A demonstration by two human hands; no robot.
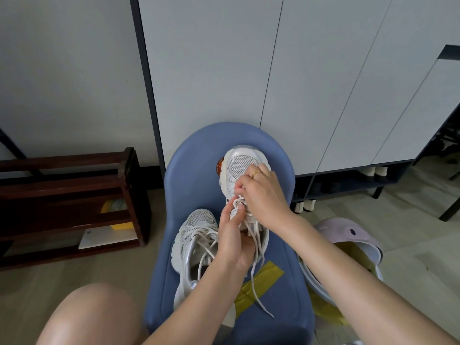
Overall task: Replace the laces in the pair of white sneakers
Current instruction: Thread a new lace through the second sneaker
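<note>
Both hands pinch the white lace (254,247) at mid-frame: left hand (232,241) from below, right hand (261,195) above, hiding the far sneaker's (240,161) eyelets.

Two white sneakers with mesh toes lie toes pointing away. The far sneaker (245,165) sits to the right, further off; its white lace (256,265) is partly threaded near the middle eyelets, and loose ends trail down toward the near side. The near sneaker (193,245) lies left of it, with slack laces (199,235) crossing loosely over its tongue.
</note>
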